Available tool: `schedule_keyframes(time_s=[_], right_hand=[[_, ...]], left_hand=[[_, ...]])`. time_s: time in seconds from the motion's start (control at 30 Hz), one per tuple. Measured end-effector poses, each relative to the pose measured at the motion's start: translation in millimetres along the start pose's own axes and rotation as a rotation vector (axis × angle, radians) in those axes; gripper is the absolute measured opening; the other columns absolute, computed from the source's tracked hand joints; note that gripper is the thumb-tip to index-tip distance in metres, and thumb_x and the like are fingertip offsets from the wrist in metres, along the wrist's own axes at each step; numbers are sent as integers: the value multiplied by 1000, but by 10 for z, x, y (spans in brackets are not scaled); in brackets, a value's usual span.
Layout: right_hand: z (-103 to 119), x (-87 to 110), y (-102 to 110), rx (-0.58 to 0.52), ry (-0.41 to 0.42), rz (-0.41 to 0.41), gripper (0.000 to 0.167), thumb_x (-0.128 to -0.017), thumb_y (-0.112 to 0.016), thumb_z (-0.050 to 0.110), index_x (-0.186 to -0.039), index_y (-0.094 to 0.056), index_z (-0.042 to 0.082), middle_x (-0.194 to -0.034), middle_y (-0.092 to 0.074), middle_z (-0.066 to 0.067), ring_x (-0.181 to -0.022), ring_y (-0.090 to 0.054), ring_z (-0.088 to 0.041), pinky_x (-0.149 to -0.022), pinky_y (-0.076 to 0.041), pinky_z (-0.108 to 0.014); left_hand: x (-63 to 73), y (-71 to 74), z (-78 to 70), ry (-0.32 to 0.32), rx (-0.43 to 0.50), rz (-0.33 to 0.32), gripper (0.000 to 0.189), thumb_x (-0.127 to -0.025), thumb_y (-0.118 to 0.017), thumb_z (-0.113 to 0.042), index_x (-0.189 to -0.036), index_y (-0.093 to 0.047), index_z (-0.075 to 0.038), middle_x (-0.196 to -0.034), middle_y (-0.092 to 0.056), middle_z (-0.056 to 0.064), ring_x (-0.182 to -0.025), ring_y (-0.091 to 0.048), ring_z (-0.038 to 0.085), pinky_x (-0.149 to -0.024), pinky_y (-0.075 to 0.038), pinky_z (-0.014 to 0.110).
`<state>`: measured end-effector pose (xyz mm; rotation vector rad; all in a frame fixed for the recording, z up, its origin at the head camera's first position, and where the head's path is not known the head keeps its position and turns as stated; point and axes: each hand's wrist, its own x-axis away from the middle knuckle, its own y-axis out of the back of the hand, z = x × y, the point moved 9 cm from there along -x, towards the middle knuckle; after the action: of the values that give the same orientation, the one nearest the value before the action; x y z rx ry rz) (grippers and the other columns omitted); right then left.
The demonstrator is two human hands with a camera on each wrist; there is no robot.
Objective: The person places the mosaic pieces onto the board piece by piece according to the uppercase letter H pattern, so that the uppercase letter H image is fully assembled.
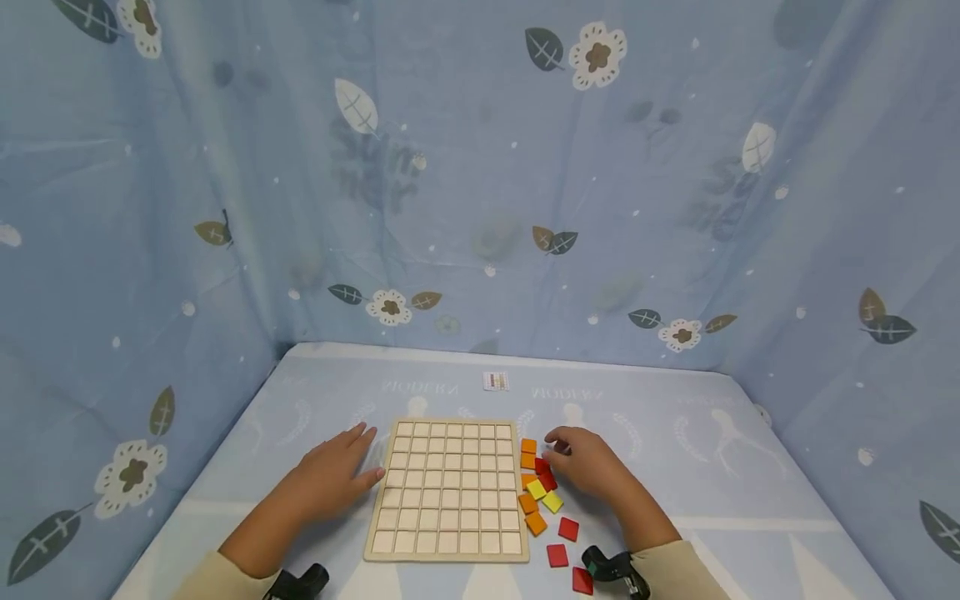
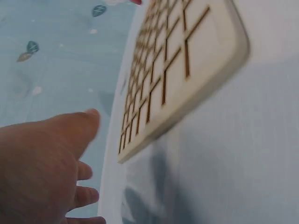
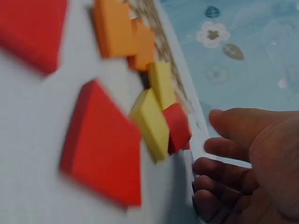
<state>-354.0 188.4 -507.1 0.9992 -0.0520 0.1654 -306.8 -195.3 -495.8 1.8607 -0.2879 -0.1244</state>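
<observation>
A wooden grid board lies flat on the table, its square cells bare. My left hand is at its left edge, fingers spread, thumb close to the rim; the left wrist view shows the thumb apart from the board's corner. Beside the right edge lie several orange square tiles, two yellow tiles and several red tiles. My right hand is just right of the upper red tiles, with loosely bent fingers and nothing held. In the right wrist view, that hand stands beyond the piled tiles.
A small printed card lies behind the board, toward the table's far edge. Patterned blue curtains hang around the table's back and sides. Black wrist cameras are strapped at both sleeves. Two red tiles lie near the right one.
</observation>
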Motion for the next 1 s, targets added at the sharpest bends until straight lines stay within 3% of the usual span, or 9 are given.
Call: schedule_keyframes(time_s=[0.13,0.37,0.67,0.83,1.0], right_hand=[[-40,-22,-42,-86,-1,9,23,-94,-80,30,-113,-76,18,-97,-67,3,-90,-59,-17,-86,-57,-40],[-88,-15,-84,-139,18,39,16,-94,-80,29,-106,-76,19,-98,-67,3,-90,-59,-18,-88,-54,-40],[-12,-33,-71,-153,35,40,9,-93,-81,24,-96,-75,19,-92,-65,3,-87,-57,-18,-81,-51,-37],[-13,-21,-83,-142,28,44,9,-94,-80,22,-91,-73,19,-90,-64,2,-86,-57,-18,-80,-50,-37],[-36,-8,-108,-155,14,52,10,-95,-79,21,-91,-70,19,-89,-64,2,-85,-57,-18,-78,-49,-35]], left_hand=[[23,-33,-52,1,104,-17,72,-101,-68,-43,-155,-47,1,-164,-36,28,-151,-30,56,-119,-26,71],[96,-129,-104,2,304,35,76,-101,-69,-43,-160,-41,-4,-167,-36,22,-154,-23,54,-121,-20,72],[154,-187,-19,29,242,-30,78,-96,-73,-50,-160,-45,-16,-166,-42,8,-152,-27,53,-114,-23,79],[135,-271,-9,5,189,-24,84,-91,-76,-55,-161,-44,-20,-168,-40,1,-154,-23,52,-114,-20,79],[155,-297,-75,-32,186,-1,80,-94,-75,-49,-161,-44,-19,-171,-34,-2,-155,-18,56,-114,-16,81]])
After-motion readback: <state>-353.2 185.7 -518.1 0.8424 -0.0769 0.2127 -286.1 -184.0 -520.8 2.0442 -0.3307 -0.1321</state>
